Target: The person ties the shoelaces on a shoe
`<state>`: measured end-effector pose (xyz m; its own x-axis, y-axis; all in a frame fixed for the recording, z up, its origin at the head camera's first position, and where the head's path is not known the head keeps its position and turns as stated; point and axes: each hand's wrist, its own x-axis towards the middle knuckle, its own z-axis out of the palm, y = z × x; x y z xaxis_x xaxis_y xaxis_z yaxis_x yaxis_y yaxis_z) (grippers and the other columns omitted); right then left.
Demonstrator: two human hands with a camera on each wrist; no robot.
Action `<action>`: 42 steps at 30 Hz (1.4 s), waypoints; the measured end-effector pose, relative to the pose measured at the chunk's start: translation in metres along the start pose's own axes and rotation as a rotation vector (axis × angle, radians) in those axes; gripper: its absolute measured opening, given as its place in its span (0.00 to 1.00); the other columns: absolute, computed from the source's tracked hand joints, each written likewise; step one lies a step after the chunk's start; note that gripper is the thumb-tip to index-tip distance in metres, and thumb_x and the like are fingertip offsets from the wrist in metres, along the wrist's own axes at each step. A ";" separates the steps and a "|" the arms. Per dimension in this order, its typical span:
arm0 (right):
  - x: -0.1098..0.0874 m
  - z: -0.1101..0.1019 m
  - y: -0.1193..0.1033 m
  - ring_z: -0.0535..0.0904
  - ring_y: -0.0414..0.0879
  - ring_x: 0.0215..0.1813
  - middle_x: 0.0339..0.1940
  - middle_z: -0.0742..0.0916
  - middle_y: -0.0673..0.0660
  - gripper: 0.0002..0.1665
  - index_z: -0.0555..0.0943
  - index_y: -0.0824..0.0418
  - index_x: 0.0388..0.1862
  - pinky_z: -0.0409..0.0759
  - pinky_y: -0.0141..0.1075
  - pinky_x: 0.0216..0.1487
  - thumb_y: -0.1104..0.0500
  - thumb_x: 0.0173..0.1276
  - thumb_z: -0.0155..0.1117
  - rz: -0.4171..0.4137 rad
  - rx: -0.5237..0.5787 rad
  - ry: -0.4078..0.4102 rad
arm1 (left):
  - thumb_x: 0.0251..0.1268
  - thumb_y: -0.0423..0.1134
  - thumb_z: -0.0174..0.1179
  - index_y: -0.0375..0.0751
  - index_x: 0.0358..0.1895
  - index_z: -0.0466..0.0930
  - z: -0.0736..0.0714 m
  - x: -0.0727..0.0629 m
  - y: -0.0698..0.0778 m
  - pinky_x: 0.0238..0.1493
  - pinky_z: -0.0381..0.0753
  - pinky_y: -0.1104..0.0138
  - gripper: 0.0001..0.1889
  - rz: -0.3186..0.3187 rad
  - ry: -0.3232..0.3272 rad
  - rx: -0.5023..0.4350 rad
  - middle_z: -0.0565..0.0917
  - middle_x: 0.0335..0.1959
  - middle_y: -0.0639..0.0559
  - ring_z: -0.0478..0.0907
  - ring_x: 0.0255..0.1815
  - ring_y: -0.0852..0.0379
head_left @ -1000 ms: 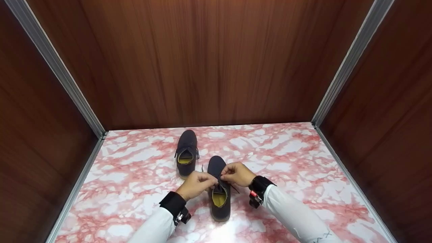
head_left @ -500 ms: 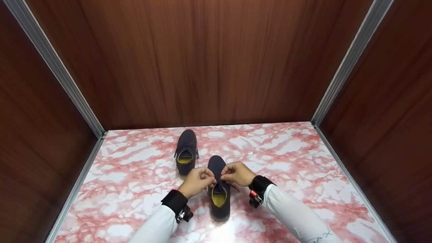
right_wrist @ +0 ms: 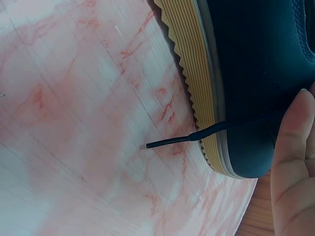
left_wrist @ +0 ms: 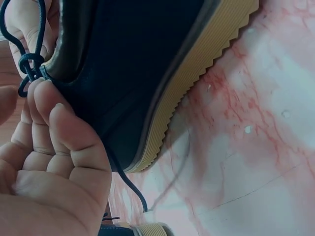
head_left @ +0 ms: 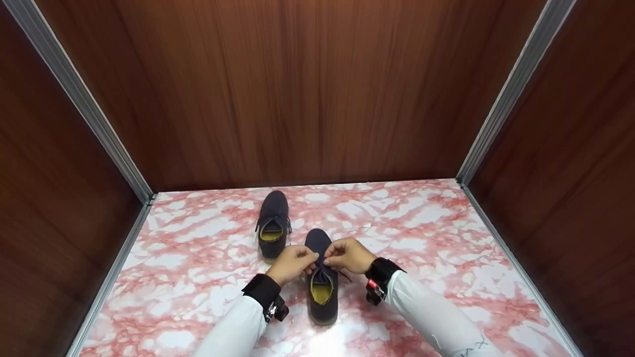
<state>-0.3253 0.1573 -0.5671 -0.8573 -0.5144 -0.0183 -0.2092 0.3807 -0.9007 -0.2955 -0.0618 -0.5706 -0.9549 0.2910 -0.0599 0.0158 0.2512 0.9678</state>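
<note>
A dark navy lace-up shoe (head_left: 317, 240) with a yellow insole stands between my hands, toe pointing away. My left hand (head_left: 288, 265) has its fingers curled at the knotted shoelace (left_wrist: 30, 63), with thumb and index close together in the head view. From the other side my right hand (head_left: 351, 255) pinches the lace, thumb against index finger. Loops of lace rise from the knot in the left wrist view. One loose lace end (right_wrist: 172, 141) hangs over the ridged tan sole (right_wrist: 184, 59). The exact grip of the left fingertips is partly hidden.
The matching shoe (head_left: 274, 204) stands farther back to the left, its toe also pointing away. Beneath both is a red-and-white marbled surface (head_left: 407, 307). Brown wood-grain panels (head_left: 307, 99) enclose the back and sides, with grey metal strips (head_left: 516, 94) at the corners.
My left hand has shifted slightly forward along the lacing, and its thumb and index have come closer together. The right hand and both shoes stay in place.
</note>
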 end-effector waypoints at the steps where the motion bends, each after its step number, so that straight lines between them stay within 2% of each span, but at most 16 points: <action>1: 0.000 0.000 0.000 0.82 0.37 0.29 0.33 0.90 0.64 0.08 0.87 0.70 0.37 0.83 0.27 0.32 0.64 0.66 0.76 -0.003 0.001 -0.001 | 0.74 0.38 0.61 0.29 0.37 0.83 0.000 0.000 0.000 0.27 0.75 0.71 0.13 0.004 -0.003 0.005 0.83 0.26 0.53 0.78 0.24 0.63; 5: 0.000 -0.001 0.000 0.83 0.37 0.30 0.34 0.90 0.66 0.08 0.87 0.70 0.38 0.83 0.27 0.33 0.64 0.66 0.75 0.000 0.001 -0.008 | 0.73 0.36 0.60 0.28 0.39 0.84 0.000 0.000 -0.001 0.27 0.76 0.72 0.11 0.019 -0.013 0.017 0.84 0.27 0.52 0.78 0.24 0.63; 10: 0.000 -0.002 0.001 0.85 0.38 0.31 0.33 0.91 0.59 0.08 0.87 0.69 0.39 0.86 0.30 0.36 0.64 0.67 0.75 0.021 0.007 -0.015 | 0.73 0.35 0.60 0.28 0.39 0.84 0.000 0.000 -0.002 0.27 0.75 0.72 0.10 0.003 -0.015 -0.006 0.84 0.27 0.51 0.78 0.24 0.64; 14: -0.001 -0.005 0.003 0.86 0.38 0.33 0.32 0.90 0.53 0.08 0.86 0.69 0.41 0.89 0.34 0.39 0.65 0.67 0.74 0.046 0.041 -0.015 | 0.74 0.36 0.60 0.28 0.39 0.83 0.000 -0.001 -0.002 0.27 0.76 0.71 0.11 -0.010 -0.010 -0.033 0.87 0.29 0.45 0.79 0.24 0.64; 17: -0.003 -0.008 0.003 0.87 0.40 0.34 0.32 0.89 0.51 0.08 0.85 0.71 0.41 0.90 0.37 0.41 0.67 0.67 0.73 0.055 0.075 -0.018 | 0.74 0.36 0.60 0.28 0.39 0.82 -0.001 -0.002 -0.003 0.26 0.76 0.71 0.11 -0.008 -0.005 -0.047 0.89 0.31 0.41 0.79 0.24 0.64; 20: -0.007 -0.011 0.003 0.88 0.41 0.35 0.33 0.88 0.52 0.09 0.83 0.73 0.41 0.90 0.39 0.42 0.68 0.67 0.72 0.045 0.096 -0.026 | 0.75 0.37 0.59 0.29 0.39 0.82 -0.001 -0.003 -0.003 0.25 0.76 0.71 0.11 -0.013 0.001 -0.061 0.90 0.31 0.43 0.79 0.23 0.65; 24: -0.011 -0.013 0.005 0.85 0.38 0.35 0.34 0.88 0.52 0.10 0.83 0.74 0.42 0.88 0.32 0.39 0.69 0.65 0.73 0.011 0.082 -0.040 | 0.76 0.36 0.59 0.32 0.37 0.81 -0.003 -0.003 -0.003 0.25 0.76 0.72 0.10 -0.038 0.003 -0.092 0.89 0.28 0.50 0.80 0.23 0.65; 29: -0.015 -0.012 0.006 0.84 0.34 0.36 0.38 0.89 0.65 0.12 0.84 0.72 0.42 0.83 0.25 0.40 0.70 0.61 0.77 -0.055 0.024 -0.066 | 0.77 0.36 0.56 0.36 0.36 0.80 -0.004 -0.002 -0.005 0.26 0.75 0.71 0.09 -0.067 0.000 -0.129 0.88 0.27 0.54 0.82 0.24 0.64; 34: -0.017 -0.006 0.004 0.85 0.36 0.38 0.41 0.89 0.72 0.15 0.85 0.70 0.43 0.84 0.25 0.43 0.69 0.58 0.80 -0.057 0.006 -0.110 | 0.78 0.36 0.55 0.36 0.38 0.80 -0.004 -0.002 -0.005 0.28 0.77 0.70 0.09 -0.087 0.000 -0.176 0.88 0.26 0.55 0.82 0.25 0.65; 38: -0.017 -0.002 0.002 0.84 0.37 0.38 0.40 0.88 0.70 0.17 0.84 0.70 0.42 0.83 0.25 0.42 0.68 0.55 0.82 -0.049 0.003 -0.125 | 0.79 0.36 0.53 0.36 0.40 0.80 -0.004 -0.001 -0.005 0.28 0.78 0.70 0.09 -0.096 -0.009 -0.201 0.89 0.27 0.54 0.83 0.25 0.65; 42: -0.017 -0.001 0.000 0.84 0.36 0.36 0.36 0.88 0.60 0.18 0.84 0.69 0.41 0.83 0.25 0.40 0.66 0.55 0.82 -0.045 -0.001 -0.117 | 0.79 0.36 0.53 0.35 0.42 0.79 -0.004 0.000 -0.006 0.28 0.78 0.71 0.08 -0.110 -0.019 -0.216 0.89 0.27 0.55 0.84 0.25 0.65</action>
<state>-0.3111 0.1668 -0.5666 -0.7863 -0.6172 -0.0287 -0.2464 0.3559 -0.9015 -0.2970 -0.0666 -0.5756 -0.9414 0.2908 -0.1708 -0.1540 0.0797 0.9848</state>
